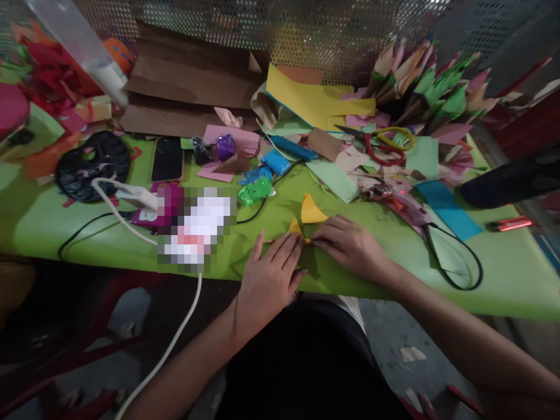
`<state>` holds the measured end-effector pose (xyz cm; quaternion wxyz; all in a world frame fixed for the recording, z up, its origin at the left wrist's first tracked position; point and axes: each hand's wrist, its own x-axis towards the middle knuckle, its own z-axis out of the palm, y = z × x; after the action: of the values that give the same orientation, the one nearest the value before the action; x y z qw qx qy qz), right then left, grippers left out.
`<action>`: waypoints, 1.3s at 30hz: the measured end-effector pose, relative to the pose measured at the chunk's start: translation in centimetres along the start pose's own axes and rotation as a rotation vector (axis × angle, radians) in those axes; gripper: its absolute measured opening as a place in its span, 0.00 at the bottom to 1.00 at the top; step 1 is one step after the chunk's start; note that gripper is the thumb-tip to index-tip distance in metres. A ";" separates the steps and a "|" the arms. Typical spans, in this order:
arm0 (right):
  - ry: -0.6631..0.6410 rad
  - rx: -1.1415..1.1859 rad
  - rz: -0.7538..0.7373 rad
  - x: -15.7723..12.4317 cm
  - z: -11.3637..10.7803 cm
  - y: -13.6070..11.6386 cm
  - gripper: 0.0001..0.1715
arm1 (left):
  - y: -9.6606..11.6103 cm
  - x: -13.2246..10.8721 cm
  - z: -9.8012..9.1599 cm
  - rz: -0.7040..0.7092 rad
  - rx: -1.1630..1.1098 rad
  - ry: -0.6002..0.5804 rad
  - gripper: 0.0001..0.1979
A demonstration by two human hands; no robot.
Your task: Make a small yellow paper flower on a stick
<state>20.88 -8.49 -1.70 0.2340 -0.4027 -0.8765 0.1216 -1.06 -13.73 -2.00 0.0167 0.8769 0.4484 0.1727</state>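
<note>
One green-covered counter carries all materials. Brown cardboard stands along the rear edge. Yellow paper sheets lie beside it, ahead of the hands. Paper-wrapped bundles are grouped at the right rear; they appear to be assembled items. Scissors and a pink glue gun lie to the right, both unheld.

Left hand: palm down, three fingers extended and pressed together over the workpiece; little finger and thumb spread outward. Right hand: fingertips appear to pinch the right end of the workpiece; exact contact is hidden.

Loose yellow paper piece: cut to shape, lying ahead of the hands, just beside the right fingers, not yet attached. Second yellow piece: partly covered by the left fingers. Thin stick: on the counter beneath the left hand, its left end exposed.

Status, as judged: cutting of both pieces is complete; joining the second piece to the stick is under way; the loose piece is unused.
</note>
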 end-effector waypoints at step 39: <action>0.024 -0.425 -0.094 -0.8 0.9 -2.2 0.20 | -1.8 0.8 -1.8 -0.064 -0.004 0.053 0.21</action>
<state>19.45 -10.56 -1.79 0.1597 -0.4028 -0.8975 -0.0820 -2.63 -12.23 -0.46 0.0119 0.8572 0.4760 0.1962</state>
